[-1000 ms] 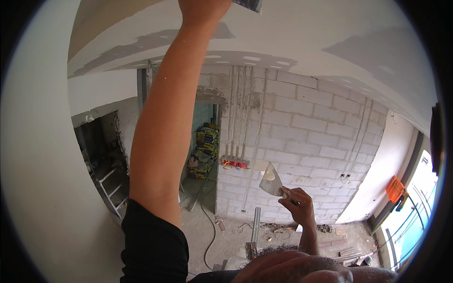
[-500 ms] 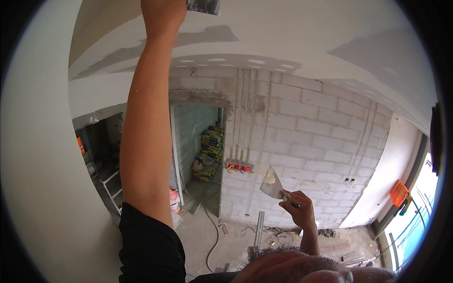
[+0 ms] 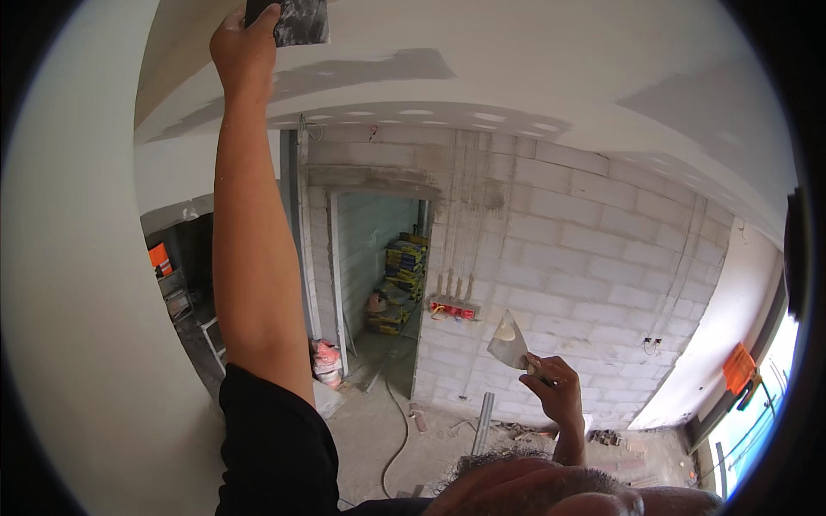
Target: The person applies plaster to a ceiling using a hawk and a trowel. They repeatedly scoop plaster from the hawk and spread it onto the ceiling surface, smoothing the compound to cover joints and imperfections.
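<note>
My left arm reaches up high, in a black short sleeve. At the upper edge, my left hand [image 3: 241, 56] is closed on a dark flat rectangular plate [image 3: 301, 21] smeared with white; part of the plate is cut off by the picture's edge. The pale ceiling [image 3: 533, 52], with grey patches on it, spreads behind that hand; whether the plate touches it I cannot tell. Lower on the right, my right hand [image 3: 557, 387] grips a putty knife [image 3: 509, 346] by its handle. Its broad blade points up and carries a dab of off-white paste.
A bare block wall [image 3: 585, 249] with a red socket box [image 3: 453, 310] stands ahead. Stacked bags [image 3: 404, 275] show through a doorway. A hose [image 3: 402, 439], a metal profile [image 3: 483, 421] and rubble lie on the floor. An orange cloth [image 3: 738, 368] hangs by the window.
My left hand has shifted left and down in the picture, bringing more of the dark plate into view. The background has slid slightly right; my right hand still holds the putty knife.
</note>
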Tool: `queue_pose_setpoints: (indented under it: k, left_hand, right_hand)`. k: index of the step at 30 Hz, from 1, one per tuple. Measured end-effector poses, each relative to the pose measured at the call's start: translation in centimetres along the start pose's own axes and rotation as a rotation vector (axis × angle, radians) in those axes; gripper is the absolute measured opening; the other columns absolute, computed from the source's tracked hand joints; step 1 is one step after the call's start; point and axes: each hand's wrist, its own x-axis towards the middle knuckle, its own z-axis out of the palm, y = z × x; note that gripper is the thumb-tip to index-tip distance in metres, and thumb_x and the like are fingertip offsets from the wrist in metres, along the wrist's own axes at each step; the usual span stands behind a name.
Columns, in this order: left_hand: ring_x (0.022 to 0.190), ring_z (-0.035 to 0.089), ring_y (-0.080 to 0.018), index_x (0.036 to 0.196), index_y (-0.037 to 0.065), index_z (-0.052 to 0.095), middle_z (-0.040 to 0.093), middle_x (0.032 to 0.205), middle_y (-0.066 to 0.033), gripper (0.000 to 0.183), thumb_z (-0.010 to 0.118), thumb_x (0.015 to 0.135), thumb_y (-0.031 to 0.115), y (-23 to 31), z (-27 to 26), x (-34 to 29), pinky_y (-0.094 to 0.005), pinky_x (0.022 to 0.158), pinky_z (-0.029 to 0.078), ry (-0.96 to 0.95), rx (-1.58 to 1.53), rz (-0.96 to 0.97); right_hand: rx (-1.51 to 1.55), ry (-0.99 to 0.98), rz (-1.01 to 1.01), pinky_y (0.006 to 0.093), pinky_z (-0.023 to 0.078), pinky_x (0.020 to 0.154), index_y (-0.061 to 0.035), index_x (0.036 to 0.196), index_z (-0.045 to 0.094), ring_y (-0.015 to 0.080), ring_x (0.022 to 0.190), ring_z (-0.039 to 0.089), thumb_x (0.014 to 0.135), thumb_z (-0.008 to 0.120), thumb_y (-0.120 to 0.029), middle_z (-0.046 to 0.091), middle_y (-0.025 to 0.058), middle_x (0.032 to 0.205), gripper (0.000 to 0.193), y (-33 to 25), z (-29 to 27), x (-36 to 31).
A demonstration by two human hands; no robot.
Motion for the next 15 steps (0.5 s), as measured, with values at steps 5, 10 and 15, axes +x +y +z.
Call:
queue_pose_setpoints:
  k: [5,10,15]
  left_hand:
    - [0.080,0.060,-0.0142,0.109,-0.007,0.070,0.070,0.092,-0.0051,0.028,0.072,0.092,0.015,-1.5,-2.6,0.7,-0.0294,0.075,0.048,0.037,-0.011,0.051]
    - [0.085,0.065,-0.0171,0.114,-0.009,0.069,0.072,0.103,-0.0089,0.030,0.072,0.092,0.011,-3.4,-6.1,2.3,-0.0315,0.082,0.050,0.096,0.088,0.018]
    - [0.091,0.066,-0.0189,0.117,-0.008,0.069,0.072,0.109,-0.0118,0.029,0.069,0.092,0.007,-4.9,-8.7,2.5,-0.0334,0.085,0.051,0.196,0.056,0.040]
  right_hand:
    - [0.004,0.022,0.008,0.0305,0.054,0.077,-0.0019,0.120,0.074,0.0180,0.086,0.068,0.080,0.083,-0.005,0.071,0.0117,0.099,0.041,1.2,-0.2,-0.3]
    - [-0.002,0.027,0.031,0.0308,0.054,0.076,-0.0021,0.120,0.074,0.0187,0.086,0.068,0.080,0.082,-0.004,0.071,0.0122,0.099,0.041,1.8,-0.2,-0.3]
    - [0.013,0.023,0.049,0.0310,0.054,0.077,-0.0027,0.120,0.074,0.0188,0.086,0.068,0.079,0.082,-0.004,0.071,0.0121,0.099,0.042,2.2,-0.3,-0.1]
